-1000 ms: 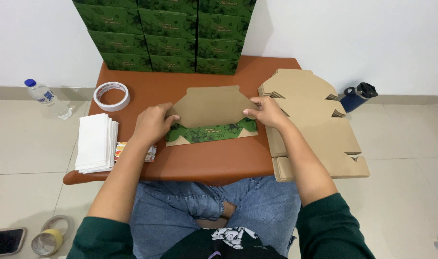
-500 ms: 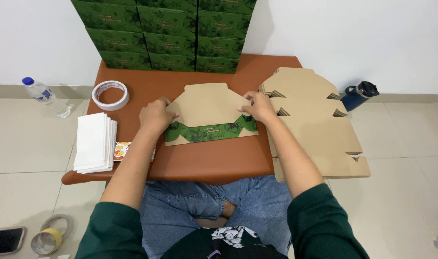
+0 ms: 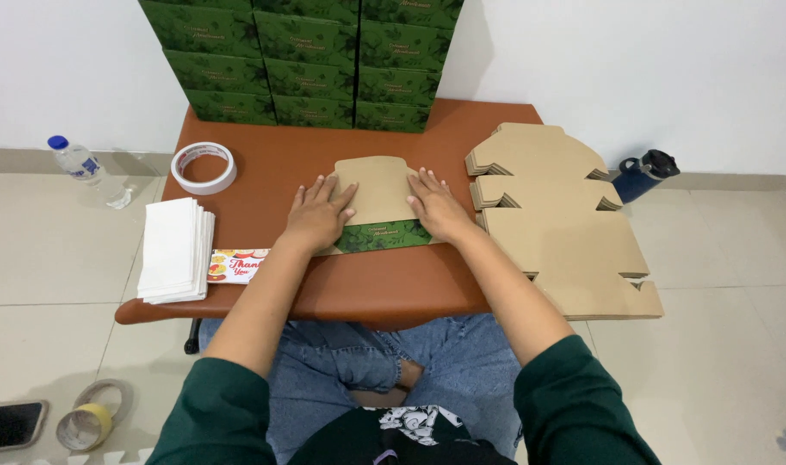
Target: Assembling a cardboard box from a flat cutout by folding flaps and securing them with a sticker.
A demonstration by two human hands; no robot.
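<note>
a person sits at a low brown table [image 3: 358, 293] and leans over it. both hands lie flat on a folded cardboard box piece [image 3: 377, 194] in the middle of the table. the piece is brown on top, and a green strip with leaves shows at its near edge.

the left hand [image 3: 317, 215] presses down on the left side of the piece with its fingers spread out. the right hand [image 3: 438, 205] presses down on the right side, fingers spread too. neither hand pinches or grabs anything; both are open and flat.

just to the right of the right hand is a stack of flat brown cardboard blanks [image 3: 557, 220] that hangs over the table's right edge. at the back of the table, against the wall, stands a pile of green boxes [image 3: 311, 60]. a roll of white tape [image 3: 204, 167] lies on the left part of the table. near the left edge is a stack of white papers [image 3: 173, 250], with a small colourful card [image 3: 236, 265] just beside it.

on the floor there is a clear water bottle [image 3: 85, 169] on the left, a dark blue bottle [image 3: 643, 175] on the right, and a phone [image 3: 10, 425] next to a yellowish tape roll [image 3: 90, 422] near the person's left side.
</note>
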